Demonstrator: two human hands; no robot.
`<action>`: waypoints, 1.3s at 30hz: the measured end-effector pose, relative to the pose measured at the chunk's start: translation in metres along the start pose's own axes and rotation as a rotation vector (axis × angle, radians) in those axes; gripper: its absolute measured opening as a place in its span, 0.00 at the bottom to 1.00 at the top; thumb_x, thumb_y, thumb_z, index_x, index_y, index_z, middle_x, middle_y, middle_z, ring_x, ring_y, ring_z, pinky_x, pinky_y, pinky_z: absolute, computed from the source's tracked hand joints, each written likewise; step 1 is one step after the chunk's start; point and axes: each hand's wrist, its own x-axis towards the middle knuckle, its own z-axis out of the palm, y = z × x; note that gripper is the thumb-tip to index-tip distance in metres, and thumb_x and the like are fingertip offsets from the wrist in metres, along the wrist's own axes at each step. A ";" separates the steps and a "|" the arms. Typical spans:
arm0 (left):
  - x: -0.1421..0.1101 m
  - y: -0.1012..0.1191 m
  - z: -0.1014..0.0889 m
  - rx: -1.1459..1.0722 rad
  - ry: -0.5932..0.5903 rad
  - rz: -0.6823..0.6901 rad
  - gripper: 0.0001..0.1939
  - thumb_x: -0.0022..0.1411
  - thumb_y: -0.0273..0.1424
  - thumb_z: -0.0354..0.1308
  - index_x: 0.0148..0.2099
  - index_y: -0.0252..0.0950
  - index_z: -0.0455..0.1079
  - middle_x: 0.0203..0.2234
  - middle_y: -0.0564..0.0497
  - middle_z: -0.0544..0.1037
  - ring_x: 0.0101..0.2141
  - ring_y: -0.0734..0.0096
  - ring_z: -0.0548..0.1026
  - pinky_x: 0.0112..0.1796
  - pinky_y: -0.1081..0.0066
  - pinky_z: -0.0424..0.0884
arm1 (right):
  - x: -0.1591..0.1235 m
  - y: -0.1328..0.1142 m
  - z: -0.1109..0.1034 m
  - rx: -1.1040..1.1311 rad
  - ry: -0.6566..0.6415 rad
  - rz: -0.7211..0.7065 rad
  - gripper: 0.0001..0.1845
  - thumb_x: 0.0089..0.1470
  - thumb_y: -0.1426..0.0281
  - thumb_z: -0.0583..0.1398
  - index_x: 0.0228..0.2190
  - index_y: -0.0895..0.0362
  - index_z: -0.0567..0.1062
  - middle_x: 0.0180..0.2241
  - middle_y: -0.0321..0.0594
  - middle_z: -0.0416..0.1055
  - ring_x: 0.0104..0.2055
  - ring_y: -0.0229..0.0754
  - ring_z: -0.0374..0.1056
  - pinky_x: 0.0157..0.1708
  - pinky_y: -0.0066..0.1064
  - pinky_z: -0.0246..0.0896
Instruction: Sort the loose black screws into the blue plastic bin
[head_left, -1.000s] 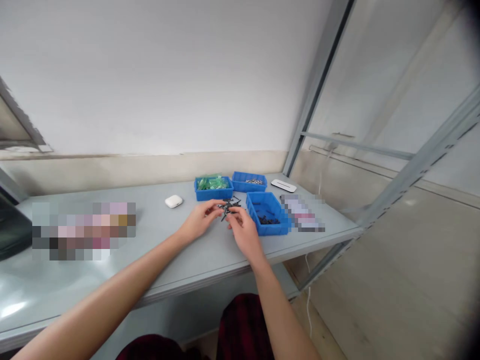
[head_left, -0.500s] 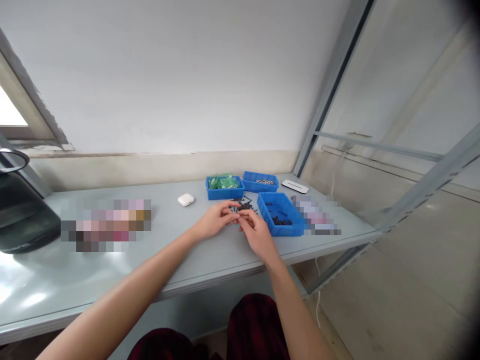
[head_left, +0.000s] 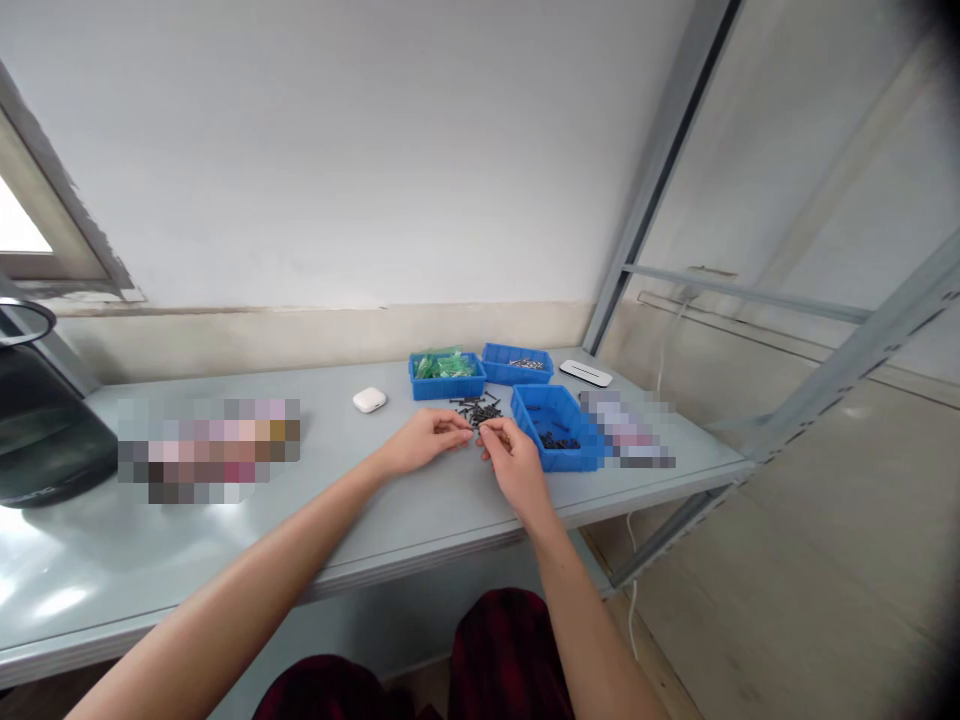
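Note:
Close together over the table, my left hand [head_left: 427, 442] and my right hand [head_left: 511, 455] nearly meet at the fingertips. Thumb and fingers are pinched on each; whatever small thing they hold is too small to make out. Just beyond the fingertips lies a loose pile of black screws [head_left: 480, 412], partly hidden by the hands. To the right of my right hand stands a blue bin [head_left: 574, 460] with more dark screws [head_left: 559, 442] in its near end.
Behind the pile are a blue bin of green plastic packets [head_left: 446, 365] and another blue bin with silvery metal pieces [head_left: 527, 364]. A white earbud case [head_left: 369, 400] lies left, a white flat device [head_left: 586, 374] back right. A dark container [head_left: 52, 430] stands far left; blurred items lie on both sides.
My left fingers have drawn down and in, uncovering more of the screw pile. My right hand keeps its pinch nearly in place. The view has shifted slightly.

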 end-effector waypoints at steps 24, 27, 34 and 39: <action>0.023 0.010 0.004 0.697 0.164 0.134 0.15 0.64 0.40 0.51 0.35 0.37 0.74 0.33 0.46 0.76 0.36 0.62 0.73 0.40 0.67 0.67 | 0.003 0.006 0.004 -0.131 -0.041 -0.080 0.10 0.53 0.63 0.54 0.29 0.54 0.73 0.29 0.39 0.75 0.33 0.44 0.71 0.35 0.33 0.64; 0.009 -0.007 0.005 0.734 0.138 0.138 0.12 0.60 0.40 0.55 0.34 0.36 0.73 0.32 0.45 0.76 0.36 0.61 0.73 0.39 0.66 0.67 | 0.003 0.007 0.004 -0.120 -0.035 -0.069 0.10 0.53 0.62 0.55 0.29 0.54 0.73 0.29 0.39 0.75 0.33 0.43 0.71 0.35 0.33 0.65; 0.011 -0.021 0.012 0.722 0.113 0.136 0.09 0.61 0.29 0.51 0.32 0.36 0.72 0.31 0.45 0.75 0.37 0.60 0.72 0.39 0.65 0.68 | 0.005 0.011 0.004 -0.100 -0.023 -0.068 0.12 0.53 0.60 0.56 0.30 0.55 0.72 0.28 0.40 0.74 0.32 0.45 0.71 0.34 0.35 0.65; 0.009 -0.018 0.004 0.582 0.148 0.182 0.10 0.65 0.30 0.48 0.38 0.35 0.71 0.34 0.46 0.74 0.36 0.64 0.72 0.40 0.67 0.67 | 0.006 0.011 0.002 -0.078 0.023 -0.008 0.16 0.52 0.59 0.57 0.39 0.55 0.72 0.29 0.40 0.74 0.29 0.43 0.70 0.30 0.34 0.64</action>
